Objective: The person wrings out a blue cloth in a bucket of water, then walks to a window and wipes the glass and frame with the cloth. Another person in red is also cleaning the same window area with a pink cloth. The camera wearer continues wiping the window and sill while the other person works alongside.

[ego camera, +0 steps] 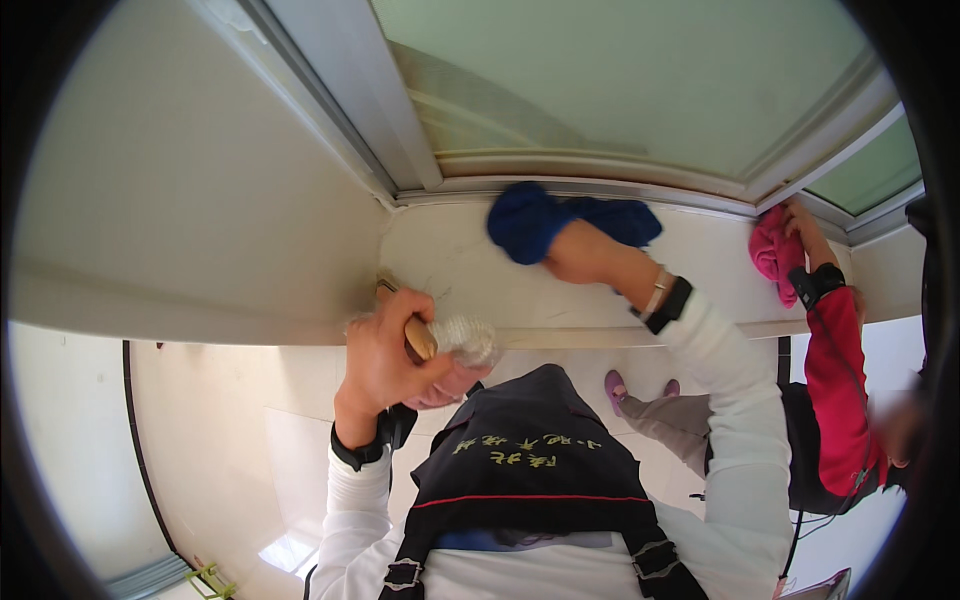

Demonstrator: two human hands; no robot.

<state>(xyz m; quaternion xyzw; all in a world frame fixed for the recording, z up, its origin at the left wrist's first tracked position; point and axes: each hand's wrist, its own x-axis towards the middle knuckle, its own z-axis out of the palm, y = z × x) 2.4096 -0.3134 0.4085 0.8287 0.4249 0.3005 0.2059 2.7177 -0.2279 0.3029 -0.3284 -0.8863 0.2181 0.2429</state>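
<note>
My right hand (585, 253) presses a blue cloth (529, 225) onto the white window sill (465, 255), close to the bottom rail of the sliding window; part of the cloth trails to the right. My left hand (386, 364) grips a scraper by its wooden handle (421, 339), its far end near the sill's left corner. A whitish mesh scrubbing pad (465, 337) and something pink below it are also in or against the left hand; how they are held is partly hidden by the fingers.
At the right a co-worker in a red sleeve (832, 390) holds a pink cloth (776, 251) on the same sill. A wall (187, 187) bounds the sill on the left. The aluminium window frame (585, 176) runs along the back. A green plastic object (211, 580) stands on the floor, lower left.
</note>
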